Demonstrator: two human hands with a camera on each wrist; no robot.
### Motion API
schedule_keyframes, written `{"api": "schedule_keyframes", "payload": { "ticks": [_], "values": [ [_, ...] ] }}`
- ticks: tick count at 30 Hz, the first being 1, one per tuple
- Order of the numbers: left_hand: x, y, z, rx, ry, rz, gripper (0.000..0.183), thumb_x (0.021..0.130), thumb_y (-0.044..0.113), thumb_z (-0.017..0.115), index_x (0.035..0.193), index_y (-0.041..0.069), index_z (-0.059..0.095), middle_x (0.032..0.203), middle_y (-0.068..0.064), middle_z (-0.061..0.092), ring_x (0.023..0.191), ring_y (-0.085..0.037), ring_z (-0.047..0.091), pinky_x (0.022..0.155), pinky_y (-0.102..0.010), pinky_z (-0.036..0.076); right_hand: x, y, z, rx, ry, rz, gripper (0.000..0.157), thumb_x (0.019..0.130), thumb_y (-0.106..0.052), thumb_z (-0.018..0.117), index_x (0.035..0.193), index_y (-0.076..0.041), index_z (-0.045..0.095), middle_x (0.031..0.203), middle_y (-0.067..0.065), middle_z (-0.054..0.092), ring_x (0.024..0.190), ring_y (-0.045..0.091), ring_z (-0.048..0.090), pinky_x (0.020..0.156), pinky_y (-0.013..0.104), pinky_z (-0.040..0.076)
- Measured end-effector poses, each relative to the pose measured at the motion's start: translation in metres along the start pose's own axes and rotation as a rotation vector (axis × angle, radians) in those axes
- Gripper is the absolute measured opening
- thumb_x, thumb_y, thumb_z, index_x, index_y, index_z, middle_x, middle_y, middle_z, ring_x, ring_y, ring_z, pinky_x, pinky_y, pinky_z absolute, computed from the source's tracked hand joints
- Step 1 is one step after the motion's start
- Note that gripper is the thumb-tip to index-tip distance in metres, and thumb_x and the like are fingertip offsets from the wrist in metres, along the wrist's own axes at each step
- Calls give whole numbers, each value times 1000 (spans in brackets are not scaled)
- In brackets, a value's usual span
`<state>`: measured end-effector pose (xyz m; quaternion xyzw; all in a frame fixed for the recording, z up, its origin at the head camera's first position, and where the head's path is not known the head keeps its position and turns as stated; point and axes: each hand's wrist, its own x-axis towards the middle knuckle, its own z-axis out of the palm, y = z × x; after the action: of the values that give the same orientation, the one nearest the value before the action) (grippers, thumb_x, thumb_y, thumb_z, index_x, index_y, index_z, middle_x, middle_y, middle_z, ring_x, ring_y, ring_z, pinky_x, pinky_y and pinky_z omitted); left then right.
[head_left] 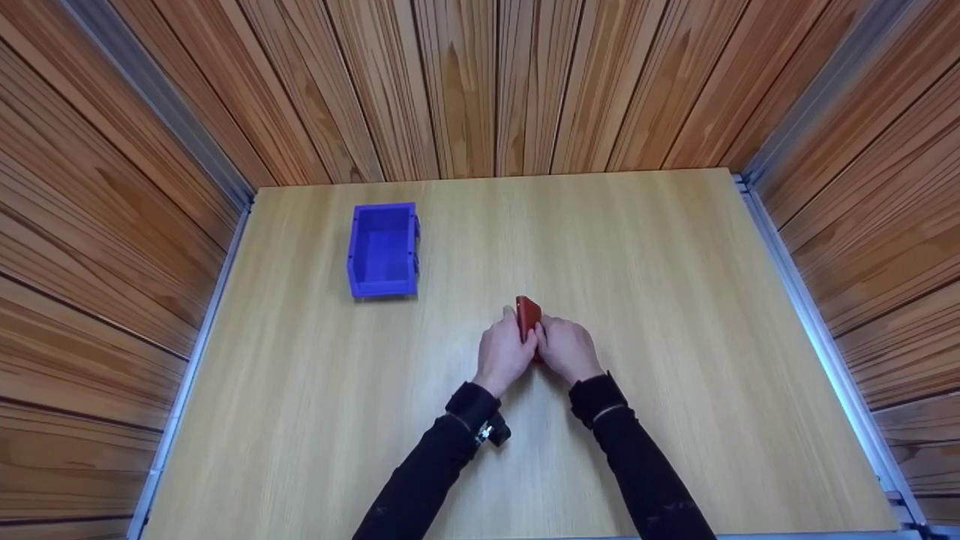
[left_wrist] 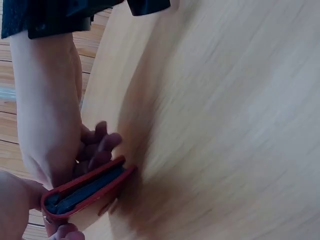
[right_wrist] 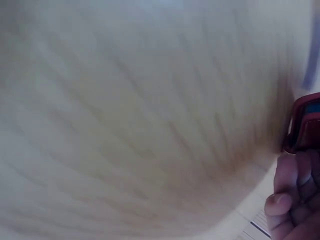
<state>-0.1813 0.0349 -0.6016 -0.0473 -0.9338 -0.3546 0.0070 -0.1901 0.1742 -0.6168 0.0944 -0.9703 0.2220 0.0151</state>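
Observation:
A small red wallet (head_left: 529, 315) stands on edge between my two hands, over the middle of the table. In the left wrist view the wallet (left_wrist: 90, 191) is folded, with a dark blue inside showing between its red covers. My left hand (head_left: 504, 352) grips it from the left, thumb on the near end and fingers along the far side. From the right, my right hand (head_left: 568, 346) pinches its near end with curled fingers. The right wrist view catches only a corner of the wallet (right_wrist: 306, 125), above curled fingers (right_wrist: 287, 177).
A blue open bin (head_left: 384, 251) stands on the wooden table (head_left: 675, 300), toward the back left. Wood-panelled walls (head_left: 465, 90) close off the back and both sides, with metal rails (head_left: 817, 322) along the table's side edges.

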Motion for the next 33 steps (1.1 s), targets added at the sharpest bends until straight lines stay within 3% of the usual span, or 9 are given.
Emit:
{"api": "schedule_keyframes", "payload": {
  "ticks": [9,16,27,33],
  "values": [
    [-1,0,-1,-19,-5,1,29,95,22,70,111,1,56,91,-15,72,75,-27,71,66,-37,57,0,-4,3,-95,71,-48,28,101,-15,57,76,-2,63,67,15,65,64,38,64,61,51,50],
    [-3,-4,0,13,67,58,29,90,18,71,106,-2,57,84,-19,72,71,-33,72,60,-42,57,0,-7,6,-82,90,-43,28,100,-13,57,76,-2,63,66,15,66,63,39,65,61,52,50],
    [-1,-3,1,1,72,35,26,89,16,71,104,-1,56,83,-18,72,70,-33,72,61,-42,57,-1,-7,9,-92,117,-38,27,99,-12,58,76,-1,64,67,15,66,63,39,65,61,52,49],
    [0,-1,1,7,62,43,28,89,16,71,105,-1,56,85,-18,72,73,-34,73,63,-43,57,-1,-9,9,-111,182,-34,27,96,-10,59,72,1,63,66,19,66,62,43,65,59,54,49]
  ]
}}
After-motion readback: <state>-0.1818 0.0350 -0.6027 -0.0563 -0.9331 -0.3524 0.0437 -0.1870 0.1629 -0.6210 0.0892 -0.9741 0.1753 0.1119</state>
